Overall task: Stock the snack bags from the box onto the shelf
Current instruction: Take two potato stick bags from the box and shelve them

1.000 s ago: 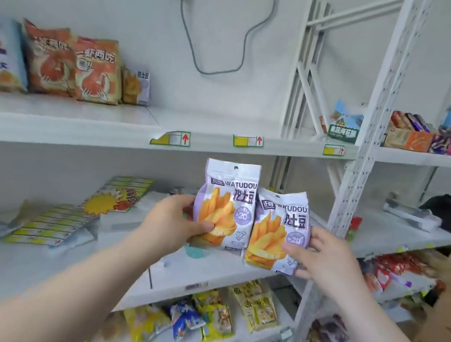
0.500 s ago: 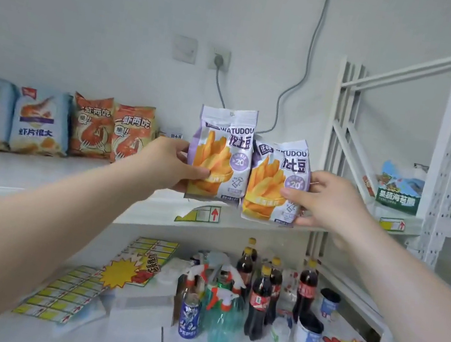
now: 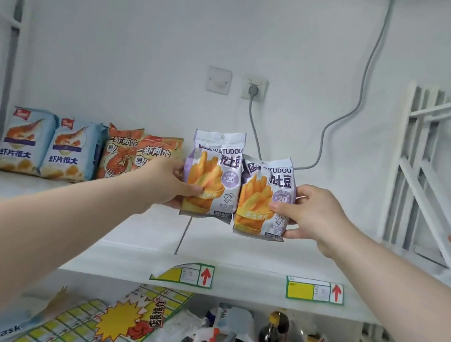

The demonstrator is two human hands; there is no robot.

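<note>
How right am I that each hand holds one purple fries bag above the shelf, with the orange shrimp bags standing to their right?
One slip: the orange shrimp bags stand to the left of the purple fries bags, not the right. The left hand and right hand do each hold one above the shelf. The head view shows this.

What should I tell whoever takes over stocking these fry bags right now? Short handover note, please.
Left hand grips the left fry bag; right hand grips the right fry bag.
Both bags are upright, side by side, over the shelf, right of the orange shrimp bags and blue shrimp bags standing there.
Done: neither fry bag is released yet.
Left: stand both on the shelf, let go, fetch more; the box is out of view.
</note>
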